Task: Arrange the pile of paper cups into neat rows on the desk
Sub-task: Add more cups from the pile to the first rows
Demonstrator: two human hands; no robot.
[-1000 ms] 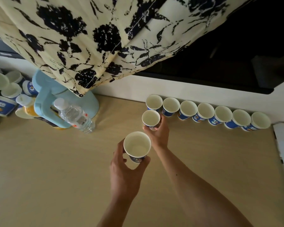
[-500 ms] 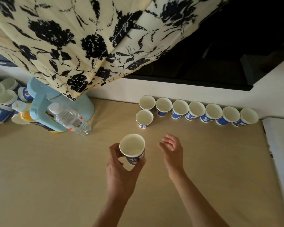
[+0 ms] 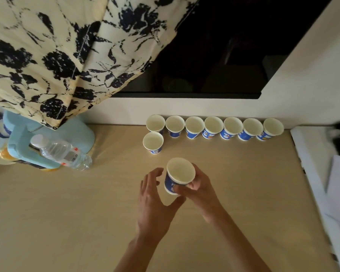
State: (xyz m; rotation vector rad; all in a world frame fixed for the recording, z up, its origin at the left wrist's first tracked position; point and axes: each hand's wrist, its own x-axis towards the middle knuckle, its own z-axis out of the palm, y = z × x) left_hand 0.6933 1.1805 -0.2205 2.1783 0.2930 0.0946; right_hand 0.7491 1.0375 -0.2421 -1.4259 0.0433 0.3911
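Seven blue-and-white paper cups [image 3: 214, 127] stand upright, side by side, in a row along the far edge. An eighth cup [image 3: 153, 142] stands just nearer than the leftmost. A ninth cup [image 3: 180, 175] tilts in the right hand [image 3: 201, 188].

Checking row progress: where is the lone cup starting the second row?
Head view: the lone cup stands on the desk, centre-left, in front of the back row's leftmost cup.

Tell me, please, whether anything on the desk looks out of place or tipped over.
The clear water bottle lies on its side against the light blue jug at the left; the lined-up cups stand upright.
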